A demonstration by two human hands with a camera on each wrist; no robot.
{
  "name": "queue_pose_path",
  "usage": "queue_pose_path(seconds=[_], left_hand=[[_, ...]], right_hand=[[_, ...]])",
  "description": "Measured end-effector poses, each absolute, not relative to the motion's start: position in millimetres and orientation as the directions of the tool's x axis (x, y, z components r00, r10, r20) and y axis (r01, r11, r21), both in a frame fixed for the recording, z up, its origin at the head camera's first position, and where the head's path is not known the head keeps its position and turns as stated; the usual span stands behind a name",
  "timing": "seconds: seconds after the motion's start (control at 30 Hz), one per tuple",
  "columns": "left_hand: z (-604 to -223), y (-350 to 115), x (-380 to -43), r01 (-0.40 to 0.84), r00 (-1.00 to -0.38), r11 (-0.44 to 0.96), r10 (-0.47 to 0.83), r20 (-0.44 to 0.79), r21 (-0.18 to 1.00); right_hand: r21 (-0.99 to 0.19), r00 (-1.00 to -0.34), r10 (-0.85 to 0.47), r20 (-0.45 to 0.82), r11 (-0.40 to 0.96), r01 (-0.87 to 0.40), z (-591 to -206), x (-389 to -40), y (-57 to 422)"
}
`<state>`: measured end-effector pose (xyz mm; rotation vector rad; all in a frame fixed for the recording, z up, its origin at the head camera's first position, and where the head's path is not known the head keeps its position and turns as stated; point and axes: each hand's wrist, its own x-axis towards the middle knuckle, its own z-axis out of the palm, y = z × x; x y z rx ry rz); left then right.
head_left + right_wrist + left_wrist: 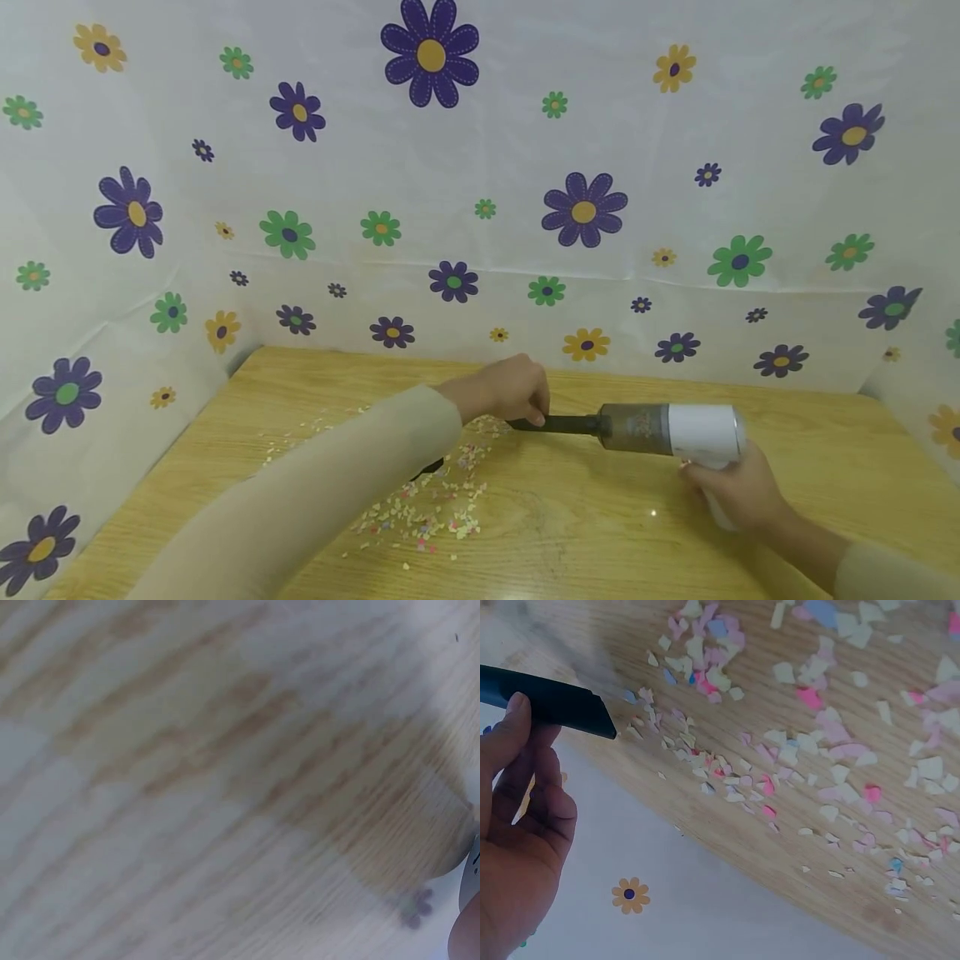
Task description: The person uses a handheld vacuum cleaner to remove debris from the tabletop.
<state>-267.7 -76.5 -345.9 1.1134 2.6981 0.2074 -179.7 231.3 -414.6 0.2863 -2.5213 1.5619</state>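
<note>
A handheld vacuum cleaner [705,429] with a white body and a smoky see-through dust cup [636,428] lies level, close over the wooden table. My right hand [742,492] grips its handle. At the front, my left hand [517,390] pinches the slim black nozzle [566,425] between thumb and fingers. In the left wrist view the slanted tip of the nozzle [570,709] points at scattered paper confetti [765,787] in cream, pink and blue. In the right wrist view only a fingertip [466,934] and a sliver of the vacuum show at the right edge.
More confetti [420,517] spreads over the left middle of the table [600,550]. A small black thing [429,469] sits among it, partly hidden by my left sleeve [315,492]. White flowered cloth [480,150] walls the table at the back and sides.
</note>
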Motion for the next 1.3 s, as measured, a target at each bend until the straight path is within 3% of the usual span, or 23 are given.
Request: queue_pose_path(seconds=[0.5,0.77,1.3], left_hand=[[-353.8,-64.6,-292.4,0.586,-0.784,0.783,0.613,-0.100,0.210],[-357.9,-83.8,-301.4,0.537,-0.819,0.819,0.564,-0.109,0.201],[-354.9,-113.8,-295.4,0.562,-0.787,0.785,0.605,-0.124,0.260]], right_hand=[[-0.890,-0.983,-0.008,0.185,0.424,-0.170,-414.5,-201.5,233.4],[-0.885,-0.984,-0.074,0.163,0.430,-0.179,-408.2,-219.4,215.5],[-0.889,-0.971,-0.179,0.155,0.404,-0.217,-407.2,-237.5,201.0]])
